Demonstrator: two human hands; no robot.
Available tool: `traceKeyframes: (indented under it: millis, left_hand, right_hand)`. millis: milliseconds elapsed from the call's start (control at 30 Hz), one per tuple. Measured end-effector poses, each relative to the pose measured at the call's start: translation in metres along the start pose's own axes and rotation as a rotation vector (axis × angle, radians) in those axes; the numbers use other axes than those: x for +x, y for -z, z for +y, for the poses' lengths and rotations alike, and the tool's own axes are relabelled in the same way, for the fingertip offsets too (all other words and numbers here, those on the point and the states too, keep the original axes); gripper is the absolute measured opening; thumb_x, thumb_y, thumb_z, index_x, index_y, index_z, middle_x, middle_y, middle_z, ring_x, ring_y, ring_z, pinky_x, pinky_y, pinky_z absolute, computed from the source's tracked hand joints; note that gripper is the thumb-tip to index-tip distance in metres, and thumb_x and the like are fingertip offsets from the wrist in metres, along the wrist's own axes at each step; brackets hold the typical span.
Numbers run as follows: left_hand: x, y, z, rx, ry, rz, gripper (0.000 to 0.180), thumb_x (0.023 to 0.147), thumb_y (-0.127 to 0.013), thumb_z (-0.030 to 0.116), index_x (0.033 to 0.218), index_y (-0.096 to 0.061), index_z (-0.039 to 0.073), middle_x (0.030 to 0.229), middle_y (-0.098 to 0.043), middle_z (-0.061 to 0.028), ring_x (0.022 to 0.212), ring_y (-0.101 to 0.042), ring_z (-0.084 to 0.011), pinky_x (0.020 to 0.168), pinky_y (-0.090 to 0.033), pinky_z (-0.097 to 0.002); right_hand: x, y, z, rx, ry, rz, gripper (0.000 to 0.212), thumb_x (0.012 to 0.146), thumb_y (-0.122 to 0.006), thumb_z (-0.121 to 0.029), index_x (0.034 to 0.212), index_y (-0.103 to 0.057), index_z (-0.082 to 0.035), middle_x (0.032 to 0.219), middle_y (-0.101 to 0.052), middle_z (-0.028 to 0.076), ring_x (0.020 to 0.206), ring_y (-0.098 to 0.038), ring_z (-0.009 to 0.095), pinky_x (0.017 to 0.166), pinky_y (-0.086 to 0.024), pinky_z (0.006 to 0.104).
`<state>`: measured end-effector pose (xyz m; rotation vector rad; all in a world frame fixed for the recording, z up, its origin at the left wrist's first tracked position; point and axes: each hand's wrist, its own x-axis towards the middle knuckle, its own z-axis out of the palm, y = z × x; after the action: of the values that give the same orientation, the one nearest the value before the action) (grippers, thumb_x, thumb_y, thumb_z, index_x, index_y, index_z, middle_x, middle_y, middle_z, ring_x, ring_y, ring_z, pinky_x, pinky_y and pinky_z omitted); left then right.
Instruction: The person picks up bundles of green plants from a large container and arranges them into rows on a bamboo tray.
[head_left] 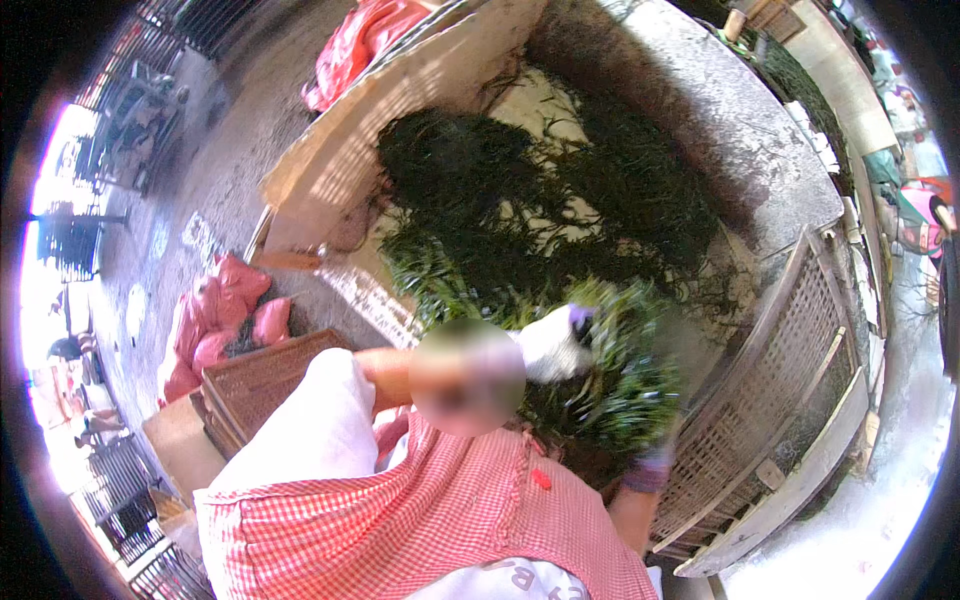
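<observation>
A bunch of long, narrow green leaves (635,365) is raised in front of me, slightly blurred by motion. My left hand (555,345), in a white glove, grips its left side, the fingertips partly sunk among the blades. At its lower right is my right hand (652,468), where a purplish glove cuff shows; the leaves hide its fingers. Beyond them, a large heap of darker leaves (460,170) spreads over the pale floor of a walled bay. A round blurred patch covers part of my left forearm.
A pale board (330,150) walls the bay's left, a concrete ledge (770,130) its far right. Woven bamboo panels (750,410) lean at my right. Pink sacks (215,310) and a woven tray (265,385) lie left. A red plastic bag (365,45) sits beyond the board.
</observation>
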<state>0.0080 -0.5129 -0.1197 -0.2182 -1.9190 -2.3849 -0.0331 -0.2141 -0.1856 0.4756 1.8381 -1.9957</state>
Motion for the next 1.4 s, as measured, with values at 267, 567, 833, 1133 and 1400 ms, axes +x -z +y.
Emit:
traceKeyframes:
  millis: [267,567,833,1133,1400]
  left_hand:
    - [0.006,0.115,0.056,0.369,-0.102,0.321,0.056,0.085,-0.062,0.018,0.134,-0.037,0.010,0.127,-0.052,-0.0105,0.111,-0.052,-0.0178,0.092,-0.044,-0.0293]
    - [-0.091,0.136,0.002,1.086,0.313,0.461,0.075,0.074,-0.070,0.024,0.137,-0.032,0.012,0.131,-0.043,-0.0234,0.119,-0.044,-0.0392,0.100,-0.038,-0.0405]
    - [-0.067,0.014,-0.089,1.302,0.696,-0.542,0.106,0.073,-0.067,0.052,0.146,0.003,0.020,0.148,-0.012,-0.0215,0.132,-0.022,-0.0456,0.100,-0.025,-0.0625]
    - [-0.015,0.005,-0.138,0.639,0.600,0.048,0.068,0.077,-0.062,0.022,0.136,-0.028,0.010,0.127,-0.042,-0.0140,0.105,-0.047,-0.0278,0.083,-0.041,-0.0420]
    - [0.021,0.013,0.057,-0.026,0.032,0.077,0.041,0.073,-0.062,-0.005,0.113,-0.054,0.003,0.107,-0.060,-0.0079,0.084,-0.059,-0.0157,0.070,-0.049,-0.0313]
  right_hand:
    - [-0.062,-0.012,-0.159,-0.246,0.633,-0.145,0.041,0.087,-0.049,-0.014,0.126,-0.045,-0.002,0.117,-0.056,0.015,0.105,-0.056,0.025,0.092,-0.046,0.0350]
    - [-0.066,-0.093,-0.167,-0.452,0.808,-0.067,0.038,0.082,-0.058,-0.005,0.119,-0.050,0.003,0.116,-0.056,0.015,0.104,-0.056,0.024,0.092,-0.046,0.0348]
    - [-0.109,-0.041,-0.339,0.151,0.584,-0.679,0.048,0.086,-0.050,-0.008,0.133,-0.040,-0.001,0.134,-0.045,0.014,0.121,-0.044,0.024,0.104,-0.033,0.0344]
    - [-0.030,0.002,-0.157,-0.615,0.273,-0.266,0.058,0.083,-0.058,0.004,0.135,-0.040,-0.011,0.137,-0.041,0.007,0.113,-0.048,0.019,0.096,-0.041,0.0310]
    - [-0.036,-0.021,-0.085,-0.711,0.423,-0.472,0.064,0.091,-0.053,-0.030,0.142,-0.022,-0.009,0.144,-0.031,0.012,0.128,-0.036,0.026,0.104,-0.036,0.0405]
